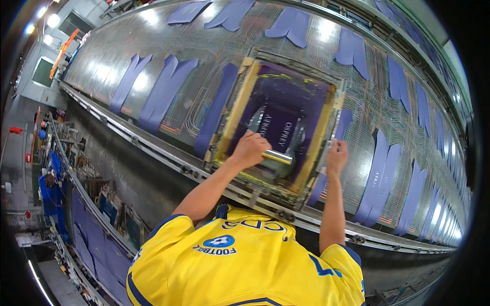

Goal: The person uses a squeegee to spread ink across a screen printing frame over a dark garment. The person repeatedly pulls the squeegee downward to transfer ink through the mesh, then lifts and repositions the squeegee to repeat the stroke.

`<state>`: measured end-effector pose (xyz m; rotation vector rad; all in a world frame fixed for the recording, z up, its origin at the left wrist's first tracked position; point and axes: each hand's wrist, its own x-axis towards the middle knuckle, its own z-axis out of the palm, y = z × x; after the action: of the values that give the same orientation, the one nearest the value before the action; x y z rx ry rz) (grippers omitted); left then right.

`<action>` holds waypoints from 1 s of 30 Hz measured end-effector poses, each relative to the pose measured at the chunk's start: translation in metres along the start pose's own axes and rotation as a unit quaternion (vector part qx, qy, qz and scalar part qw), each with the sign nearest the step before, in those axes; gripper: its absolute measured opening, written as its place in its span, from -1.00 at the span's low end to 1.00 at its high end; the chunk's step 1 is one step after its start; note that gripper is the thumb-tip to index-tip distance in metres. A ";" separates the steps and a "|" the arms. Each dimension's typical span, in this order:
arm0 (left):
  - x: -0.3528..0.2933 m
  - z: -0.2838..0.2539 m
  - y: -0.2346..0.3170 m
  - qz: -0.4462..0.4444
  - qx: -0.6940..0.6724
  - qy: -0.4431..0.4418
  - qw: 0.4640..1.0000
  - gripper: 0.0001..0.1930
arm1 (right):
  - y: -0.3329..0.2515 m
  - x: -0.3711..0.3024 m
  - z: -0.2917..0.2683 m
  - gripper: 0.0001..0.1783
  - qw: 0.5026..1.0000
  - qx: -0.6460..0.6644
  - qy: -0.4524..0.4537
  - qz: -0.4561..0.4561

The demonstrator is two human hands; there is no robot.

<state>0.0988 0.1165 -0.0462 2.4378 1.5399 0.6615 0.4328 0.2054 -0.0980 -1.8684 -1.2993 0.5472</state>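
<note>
My left hand (250, 150) is wrapped round the bar-shaped handle of a squeegee (279, 157), held over the near part of a screen printing frame (236, 115). The squeegee's blade is partly hidden by my hand and its own handle. Dark purple mesh (306, 107) fills the frame, with yellow tape along its inner edges and pale lettering visible in its middle. At the frame's right side my right hand (337, 157) has its fingers curled against the outer edge. The frame lies flat on a long table (201, 84), partly over purple fabric pieces.
Cut purple fabric pieces (168, 94) lie in rows along the table, some bearing pale print (377, 178). A metal rail (148, 148) with small fittings runs along the near edge. Behind on the left stands a rack (97, 229) holding purple fabric and assorted items.
</note>
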 end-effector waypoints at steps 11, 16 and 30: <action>-0.065 -0.063 -0.095 0.016 0.003 -0.026 1.000 -0.84 | -0.093 -0.039 0.095 -0.70 0.998 0.053 -0.003 0.028; -0.081 -0.049 -0.086 0.011 -0.031 -0.064 0.997 -0.75 | -0.076 -0.035 0.085 -0.72 1.000 0.012 0.007 0.010; 0.077 -0.068 -0.164 0.031 0.002 -0.106 0.994 -0.76 | -0.228 -0.038 0.117 -0.59 0.897 -0.110 -0.325 -0.280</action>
<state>-0.0376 0.2527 -0.0277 2.4750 1.3905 0.3930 0.2011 0.2512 0.0093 -1.3949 -2.3239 0.7583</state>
